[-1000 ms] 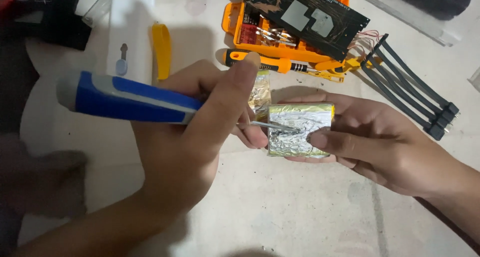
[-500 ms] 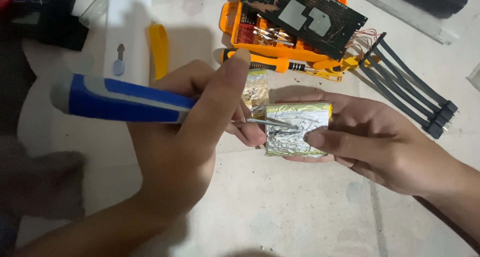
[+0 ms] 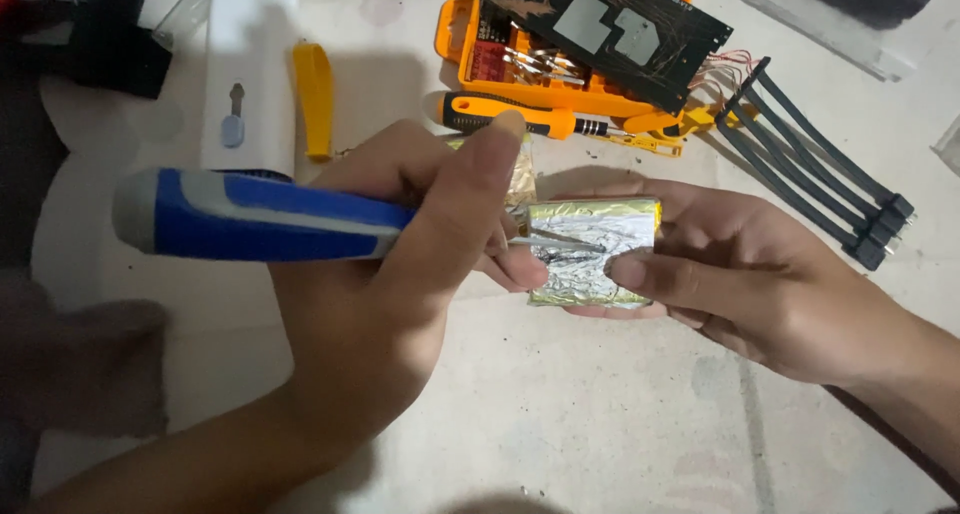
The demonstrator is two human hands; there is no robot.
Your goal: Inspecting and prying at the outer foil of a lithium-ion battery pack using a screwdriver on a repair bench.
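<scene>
My left hand (image 3: 400, 264) grips a screwdriver with a thick blue and grey handle (image 3: 250, 216). Its thin metal shaft (image 3: 560, 240) lies across a small flat pack wrapped in crinkled silver foil (image 3: 590, 249). My right hand (image 3: 740, 274) holds that foil pack from the right, thumb on its front edge and fingers underneath. A loose flap of gold-tinted foil (image 3: 520, 179) sticks up behind my left thumb.
An orange tool case (image 3: 480, 44) with a dark circuit board (image 3: 610, 24) on it sits at the top. A small orange-and-black screwdriver (image 3: 520, 119) lies in front of it. Black cables (image 3: 820, 164) fan out at right. A white plastic housing (image 3: 248, 84) and an orange pry tool (image 3: 315, 99) lie at upper left.
The screwdriver handle dipped slightly lower and its tip slid a little further right over the foil pack. Both hands kept their grips.
</scene>
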